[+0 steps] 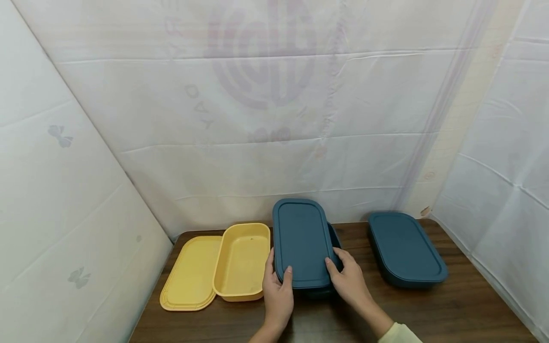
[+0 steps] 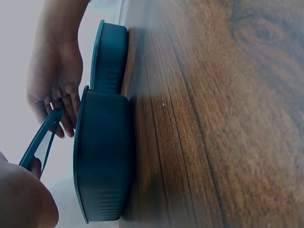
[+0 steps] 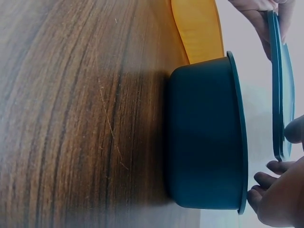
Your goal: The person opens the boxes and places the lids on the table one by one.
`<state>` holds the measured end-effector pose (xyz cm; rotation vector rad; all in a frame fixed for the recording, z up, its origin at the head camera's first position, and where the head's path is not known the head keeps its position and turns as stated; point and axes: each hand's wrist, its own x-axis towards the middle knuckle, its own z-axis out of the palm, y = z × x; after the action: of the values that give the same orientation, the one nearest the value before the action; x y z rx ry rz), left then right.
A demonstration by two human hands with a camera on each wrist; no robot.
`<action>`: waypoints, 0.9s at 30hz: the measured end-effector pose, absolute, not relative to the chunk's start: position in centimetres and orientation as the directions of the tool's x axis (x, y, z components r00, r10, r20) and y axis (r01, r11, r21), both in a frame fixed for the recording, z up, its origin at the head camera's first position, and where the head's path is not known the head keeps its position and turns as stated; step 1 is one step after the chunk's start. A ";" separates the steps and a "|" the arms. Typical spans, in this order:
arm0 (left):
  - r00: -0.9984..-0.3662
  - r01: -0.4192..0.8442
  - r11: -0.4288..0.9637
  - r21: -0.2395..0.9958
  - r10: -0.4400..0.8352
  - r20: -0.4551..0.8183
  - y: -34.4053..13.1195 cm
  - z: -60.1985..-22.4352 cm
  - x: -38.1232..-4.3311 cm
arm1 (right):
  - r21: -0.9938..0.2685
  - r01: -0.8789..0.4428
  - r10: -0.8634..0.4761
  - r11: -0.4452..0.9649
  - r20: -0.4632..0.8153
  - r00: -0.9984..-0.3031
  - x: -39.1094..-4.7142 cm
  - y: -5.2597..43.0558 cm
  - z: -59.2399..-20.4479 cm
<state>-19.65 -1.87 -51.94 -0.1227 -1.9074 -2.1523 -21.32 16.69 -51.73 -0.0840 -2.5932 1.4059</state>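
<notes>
At the bottom edge of the head view, right of centre, a pale sleeve (image 1: 399, 333) ends at your right wrist. Your left hand (image 1: 278, 296), at lower centre, pinches the near left corner of a blue lid (image 1: 302, 243), thumb on top and fingers along the side. Your right hand (image 1: 349, 278), to its right, pinches the near right part of the same lid, thumb on the upper face; in the right wrist view, its other fingers reach beside the rim below, and you cannot tell whether they touch it.

The lid lies right of centre in the lower half of the head view, raised above a deep blue container (image 3: 206, 137) and apart from its rim. In the left wrist view the lid is tilted against that rim. The container stands upright on a dark wooden table (image 1: 386, 314), largely hidden from above.

To the left of your hands, at lower centre, stands an uncovered yellow container (image 1: 242, 267); beyond it, at lower left, a yellow lid (image 1: 193, 274) lies flat, partly overlapped by the container's edge. At lower right, well apart, rests a lidded blue box (image 1: 407, 247). White printed cloth (image 1: 257, 119) fills the background.
</notes>
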 end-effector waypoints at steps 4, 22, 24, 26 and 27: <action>-0.963 0.253 -0.120 0.960 -0.129 0.237 -1.8 -51.8 -19.6 | -0.836 -0.033 0.143 0.547 0.132 -0.981 -21.3 16.7 -51.7; -0.953 0.290 -0.126 0.949 -0.134 0.273 -1.7 -51.7 -19.4 | -0.846 -0.015 0.165 0.532 0.121 -0.979 -21.0 16.5 -51.6; -0.952 0.291 -0.133 0.947 -0.133 0.274 -1.8 -51.7 -19.3 | -0.845 -0.016 0.161 0.535 0.121 -0.979 -20.9 16.4 -51.5; -0.952 0.293 -0.136 0.946 -0.137 0.275 -1.8 -51.8 -19.3 | -0.844 -0.016 0.160 0.536 0.119 -0.980 -20.9 16.4 -51.4; -0.950 0.297 -0.137 0.945 -0.138 0.279 -1.9 -51.9 -19.3 | -0.845 -0.014 0.159 0.535 0.117 -0.980 -20.8 16.5 -51.4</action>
<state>-19.35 -1.86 -51.89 -0.1786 -1.8464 -2.1654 -20.82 16.46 -51.44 -0.1243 -2.5910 1.4288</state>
